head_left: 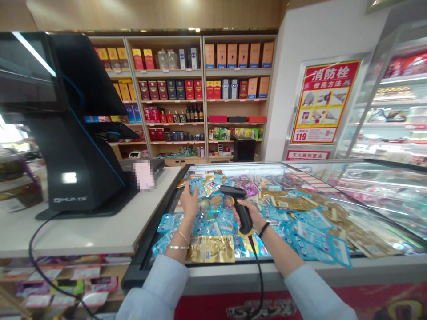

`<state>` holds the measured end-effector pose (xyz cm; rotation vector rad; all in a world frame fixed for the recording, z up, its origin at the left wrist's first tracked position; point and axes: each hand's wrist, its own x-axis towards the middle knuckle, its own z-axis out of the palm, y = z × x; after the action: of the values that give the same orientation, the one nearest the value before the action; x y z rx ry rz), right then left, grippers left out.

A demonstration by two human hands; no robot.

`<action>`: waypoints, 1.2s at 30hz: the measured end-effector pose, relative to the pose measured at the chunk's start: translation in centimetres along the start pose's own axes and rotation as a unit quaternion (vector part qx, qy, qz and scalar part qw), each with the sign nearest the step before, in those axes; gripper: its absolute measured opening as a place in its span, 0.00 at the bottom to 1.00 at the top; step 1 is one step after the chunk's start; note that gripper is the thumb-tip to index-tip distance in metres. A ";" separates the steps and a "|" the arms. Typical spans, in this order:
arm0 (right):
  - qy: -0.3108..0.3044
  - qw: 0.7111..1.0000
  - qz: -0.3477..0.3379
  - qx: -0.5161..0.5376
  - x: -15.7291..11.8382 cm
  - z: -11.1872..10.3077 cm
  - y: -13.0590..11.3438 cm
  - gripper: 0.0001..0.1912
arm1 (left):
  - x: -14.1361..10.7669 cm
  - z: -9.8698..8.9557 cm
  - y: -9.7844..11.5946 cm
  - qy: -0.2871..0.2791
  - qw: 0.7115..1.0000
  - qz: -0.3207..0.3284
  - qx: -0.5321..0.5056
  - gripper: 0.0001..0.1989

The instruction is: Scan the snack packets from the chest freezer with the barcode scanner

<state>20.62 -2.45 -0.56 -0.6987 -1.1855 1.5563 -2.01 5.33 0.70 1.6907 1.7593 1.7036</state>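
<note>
My right hand point(248, 214) is wrapped round the handle of a black and yellow barcode scanner point(244, 218), its head pointing left and its cable hanging down. At the left edge of the glass-topped case, my left hand point(189, 200) touches a blue packet point(197, 186); whether its fingers grip the packet is hard to tell. Many blue packets are spread over the glass, several of them near the right arm point(315, 235). A gold packet point(211, 249) lies flat at the front edge, between my forearms. More gold packets point(290, 201) lie on the right.
A black terminal point(83, 133) stands on the white counter point(110, 231) at the left, its cable looping down in front. Shelves of boxed goods point(203, 98) line the back wall. A red sign point(325, 102) and a lit display fridge point(396, 106) are at the right.
</note>
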 end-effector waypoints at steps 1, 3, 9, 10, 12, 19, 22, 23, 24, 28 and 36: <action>-0.002 1.000 0.009 -0.003 0.0 0.0 0.1 0.19 | 0.0 -0.2 0.1 0.006 1.000 0.000 0.002 0.20; -0.008 1.000 0.027 -0.007 0.0 0.0 0.2 0.19 | 0.0 -0.5 0.3 0.012 1.000 0.000 0.005 0.21; -0.016 0.999 0.044 -0.014 -0.1 0.3 0.3 0.20 | -0.2 -0.8 0.7 0.010 1.000 0.012 0.019 0.22; -0.014 0.999 0.042 -0.012 -0.1 0.3 0.3 0.20 | -0.2 -0.8 0.8 0.009 1.000 0.012 0.023 0.22; -0.008 0.999 0.043 -0.008 -0.1 0.4 0.3 0.20 | -0.2 -0.8 0.8 0.005 0.999 0.010 0.030 0.22; -0.013 0.999 0.036 -0.013 -0.1 0.4 0.3 0.20 | -0.3 -0.7 0.9 0.012 0.999 0.009 0.029 0.22; -0.010 0.999 0.043 -0.020 -0.1 0.3 0.3 0.20 | -0.2 -0.7 0.9 0.013 1.000 0.013 0.023 0.22; -0.010 0.998 0.049 -0.028 0.0 0.3 0.3 0.20 | -0.2 -0.7 0.9 0.014 1.000 0.015 0.023 0.22; -0.011 0.998 0.054 -0.035 0.0 0.3 0.2 0.21 | -0.2 -0.7 0.9 0.014 0.999 0.015 0.025 0.22; -0.028 0.998 0.043 -0.032 0.1 0.1 0.1 0.21 | 0.0 -0.7 1.1 0.001 0.999 0.004 0.038 0.24; -0.049 0.999 0.020 0.005 0.7 -0.5 -0.4 0.19 | 0.6 1.0 -1.2 -0.083 0.995 -0.053 0.003 0.38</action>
<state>21.04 -1.63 -0.28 -0.6497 -1.2424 1.6457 -2.16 6.70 -0.18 1.6563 1.7470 1.4690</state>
